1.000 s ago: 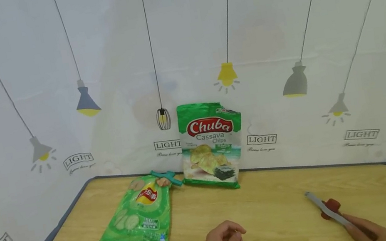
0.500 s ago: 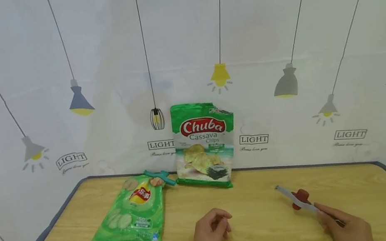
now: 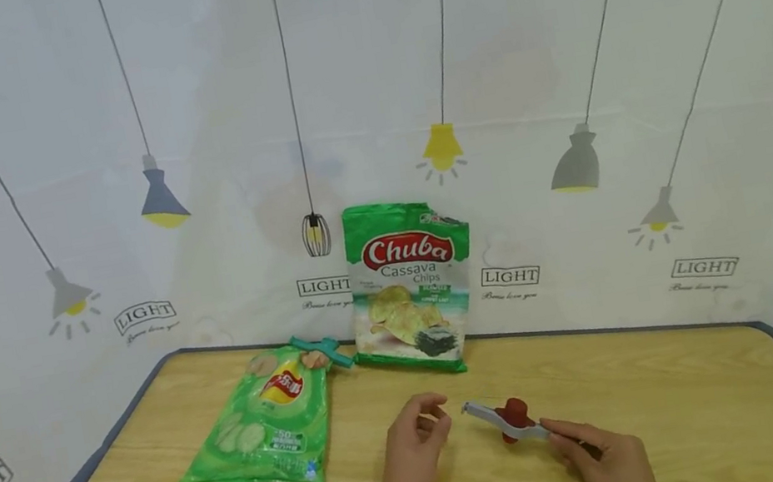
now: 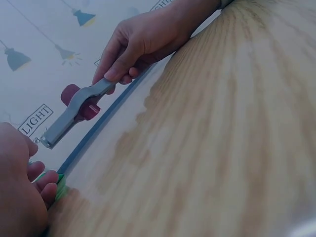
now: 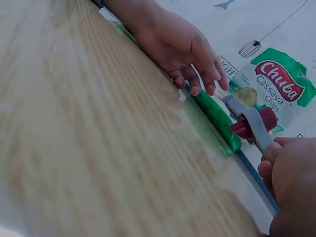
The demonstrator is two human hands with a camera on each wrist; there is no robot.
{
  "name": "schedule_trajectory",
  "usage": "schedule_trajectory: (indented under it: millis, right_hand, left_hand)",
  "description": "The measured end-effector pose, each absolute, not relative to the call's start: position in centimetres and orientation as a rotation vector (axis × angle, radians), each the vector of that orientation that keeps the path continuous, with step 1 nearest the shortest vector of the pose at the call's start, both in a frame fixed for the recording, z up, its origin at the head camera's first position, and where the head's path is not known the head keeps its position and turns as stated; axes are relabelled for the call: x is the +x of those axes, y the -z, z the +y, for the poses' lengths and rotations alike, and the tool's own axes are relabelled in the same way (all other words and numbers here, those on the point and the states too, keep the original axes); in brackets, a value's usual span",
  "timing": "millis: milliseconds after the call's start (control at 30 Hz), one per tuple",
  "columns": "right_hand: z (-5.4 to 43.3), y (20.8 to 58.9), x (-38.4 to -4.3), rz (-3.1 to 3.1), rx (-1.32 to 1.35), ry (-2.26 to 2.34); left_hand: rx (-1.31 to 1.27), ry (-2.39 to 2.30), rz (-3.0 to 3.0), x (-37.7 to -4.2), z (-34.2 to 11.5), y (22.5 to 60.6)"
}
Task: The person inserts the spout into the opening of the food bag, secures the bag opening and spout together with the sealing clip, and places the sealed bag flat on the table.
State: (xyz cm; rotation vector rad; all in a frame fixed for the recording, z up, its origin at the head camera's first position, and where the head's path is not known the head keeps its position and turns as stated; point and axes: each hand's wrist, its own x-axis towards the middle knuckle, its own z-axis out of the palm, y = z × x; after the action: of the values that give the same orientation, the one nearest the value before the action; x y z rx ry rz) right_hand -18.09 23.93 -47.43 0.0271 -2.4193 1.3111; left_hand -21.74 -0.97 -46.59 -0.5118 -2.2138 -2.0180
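Observation:
My right hand (image 3: pixel 614 464) grips one end of a grey bag clip (image 3: pixel 486 414) that has a red knob (image 3: pixel 515 411) at its middle. The clip's other end points left toward my left hand (image 3: pixel 414 449). That hand holds nothing, its fingers loosely bent, a small gap from the clip's tip. In the right wrist view, the clip (image 5: pixel 253 121) is in the air between both hands. Left of them lies a green chip bag (image 3: pixel 264 429) with a teal bag clip (image 3: pixel 323 350) across its top. Behind, a green and white Chuba cassava chip bag (image 3: pixel 411 288) leans upright against the backdrop.
The wooden table (image 3: pixel 684 396) has a dark edge along its back and sides. A white backdrop (image 3: pixel 363 93) printed with hanging lamps rises behind and beside it. The Chuba bag's top right corner is torn.
My right hand has moved left with the grey bag clip, bringing it close to my left hand. The left hand has shifted slightly up and away from me. Both chip bags stay put.

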Motion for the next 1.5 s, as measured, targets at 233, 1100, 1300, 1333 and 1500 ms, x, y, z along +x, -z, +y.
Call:
schedule_trajectory:
  millis: [233,1100,1300,1333,1500]
  right_hand:
    - [23.97,47.4,-17.99,-2.406,0.133,-1.264]
    - [23.55,47.47,-17.06,-2.409,0.228,-1.318]
    - [23.5,47.42,-17.12,-2.402,0.23,-1.299]
    - [23.48,47.38,-17.12,-2.406,0.218,-1.31]
    - [23.48,47.22,-17.07,-2.434,0.182,-1.349]
  left_hand:
    - [-0.513,1.947,-2.291,-22.01,-0.82,46.97]
    - [-0.554,1.929,-2.412,-21.88,-0.82,46.96]
    - [-0.556,1.971,-2.381,-21.91,-0.88,47.03]
    - [-0.553,1.983,-2.374,-21.91,-0.85,47.02]
    - [-0.535,2.025,-2.336,-21.83,-0.7,46.96]
